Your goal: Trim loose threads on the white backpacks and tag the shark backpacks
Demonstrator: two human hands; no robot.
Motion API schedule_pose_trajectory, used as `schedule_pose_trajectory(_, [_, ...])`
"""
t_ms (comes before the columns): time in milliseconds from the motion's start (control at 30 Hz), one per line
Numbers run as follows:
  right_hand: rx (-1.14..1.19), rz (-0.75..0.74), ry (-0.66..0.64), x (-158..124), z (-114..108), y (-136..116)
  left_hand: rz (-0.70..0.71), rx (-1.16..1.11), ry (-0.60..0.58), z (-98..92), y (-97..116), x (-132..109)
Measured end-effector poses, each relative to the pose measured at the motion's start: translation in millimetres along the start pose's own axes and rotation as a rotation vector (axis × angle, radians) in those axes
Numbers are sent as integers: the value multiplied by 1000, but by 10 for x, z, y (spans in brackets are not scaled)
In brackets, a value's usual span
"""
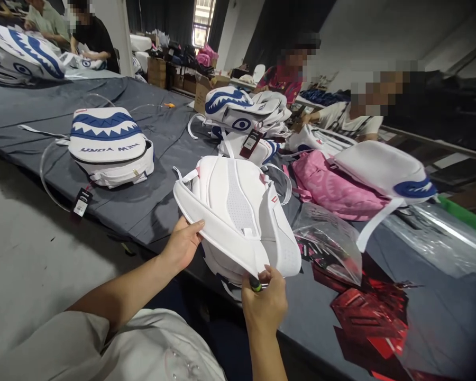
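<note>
A white backpack [206, 182] lies at the table's near edge with its padded back panel and shoulder straps facing up. My left hand [182, 242] grips the outer edge of the near shoulder strap [222, 227], thumb on top. At the strap's lower end, my right hand [266, 296] pinches the white material. A small black and lime-green tool [255, 284] sticks out of the same hand; most of it is hidden, so its kind is unclear. The other shoulder strap [283, 238] arches loosely on the right side. The bag's underside is out of sight.
A white and blue backpack [107, 143] with a hanging tag [80, 205] sits left. Behind are stacked backpacks [241, 114]. A pink backpack [337, 188], clear plastic bags [440, 233] and red packets [368, 312] lie right. Several people work across the table [158, 132].
</note>
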State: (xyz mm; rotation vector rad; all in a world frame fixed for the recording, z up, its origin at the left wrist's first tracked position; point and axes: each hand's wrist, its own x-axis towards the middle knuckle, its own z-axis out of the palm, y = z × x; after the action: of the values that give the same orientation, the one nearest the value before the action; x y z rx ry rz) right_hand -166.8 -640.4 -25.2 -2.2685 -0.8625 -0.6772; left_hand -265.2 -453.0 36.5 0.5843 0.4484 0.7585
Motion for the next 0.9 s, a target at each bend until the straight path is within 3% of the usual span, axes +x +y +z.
schedule_pose_trajectory(200, [-41,-118,-104,111,6,-37,113,93,-40,278,59,34])
schedule_pose_trajectory(467, [-97,-72,-155,195,14,-49,224,139,-130,569,34,27])
schedule_pose_trajectory(633, [-29,48,-20,257,89,-10,229,132,-127,708,-55,-4])
schedule_pose_trajectory(767, [-42,52,39,171,129,-4,123,83,-82,601,-71,-27])
schedule_pose_trajectory(900, [-17,-81,47,64,128,-29,-53,34,-66,159,105,-44])
